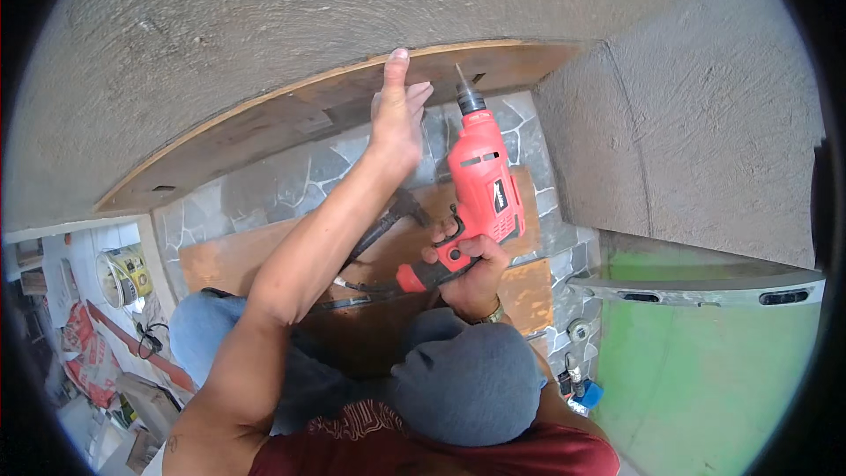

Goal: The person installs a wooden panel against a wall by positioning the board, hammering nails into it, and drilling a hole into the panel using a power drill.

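A red corded power drill (483, 172) rests in my right hand (478, 275), whose fingers wrap round its handle near the trigger. Its thin bit points up at the face of a long wooden board (308, 97) set along the rough cement wall; whether the tip touches the wood I cannot tell. Against that board, left of the bit, my left hand (398, 123) is held up, thumb stretched to the upper edge and fingers extended. Small dark slots show in the board's face. Partly behind my left forearm, a hammer (407, 210) lies on a wooden plank (238, 251).
At right, a spirit level (705, 293) lies along a green surface (687, 370). Near my right knee are a small round roll (579, 330) and a blue item (588, 397). Leftward stand a yellow-labelled bucket (126, 278) and a red-and-white bag (88, 357). Stone-patterned flooring surrounds the plank.
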### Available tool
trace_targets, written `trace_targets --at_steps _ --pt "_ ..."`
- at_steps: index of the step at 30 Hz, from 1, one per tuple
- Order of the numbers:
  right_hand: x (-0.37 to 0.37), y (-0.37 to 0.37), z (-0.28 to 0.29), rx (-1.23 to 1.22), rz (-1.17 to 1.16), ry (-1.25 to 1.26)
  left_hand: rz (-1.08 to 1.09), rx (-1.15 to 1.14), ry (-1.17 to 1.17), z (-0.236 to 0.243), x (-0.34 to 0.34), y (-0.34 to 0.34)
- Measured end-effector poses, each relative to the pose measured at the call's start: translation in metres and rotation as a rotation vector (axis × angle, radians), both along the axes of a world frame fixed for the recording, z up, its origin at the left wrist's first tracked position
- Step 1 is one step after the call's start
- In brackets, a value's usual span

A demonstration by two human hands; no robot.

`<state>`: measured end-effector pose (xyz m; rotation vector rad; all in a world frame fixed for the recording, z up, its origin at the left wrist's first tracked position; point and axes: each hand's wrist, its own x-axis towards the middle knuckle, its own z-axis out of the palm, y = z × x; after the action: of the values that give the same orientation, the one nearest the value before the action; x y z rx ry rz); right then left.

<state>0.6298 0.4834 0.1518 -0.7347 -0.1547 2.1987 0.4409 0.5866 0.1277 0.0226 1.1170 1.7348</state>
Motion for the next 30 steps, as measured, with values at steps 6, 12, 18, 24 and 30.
trace_targets --at_steps 6,12,18,24,30 --pt "0.003 0.003 -0.002 -0.022 -0.008 0.005 0.026 0.021 0.012 0.008 0.006 0.002" --pt "0.0 0.002 -0.007 -0.013 0.005 -0.014 0.028 0.032 0.02 0.004 0.002 0.001" --pt "-0.001 0.003 -0.005 -0.009 0.005 -0.053 0.021 0.039 -0.001 0.003 0.002 0.003" --pt "-0.002 0.002 -0.007 0.015 0.004 -0.074 0.03 0.022 0.009 0.005 0.004 0.004" --pt "-0.001 0.001 -0.01 0.004 -0.005 -0.062 0.034 0.008 -0.003 0.003 0.003 0.003"
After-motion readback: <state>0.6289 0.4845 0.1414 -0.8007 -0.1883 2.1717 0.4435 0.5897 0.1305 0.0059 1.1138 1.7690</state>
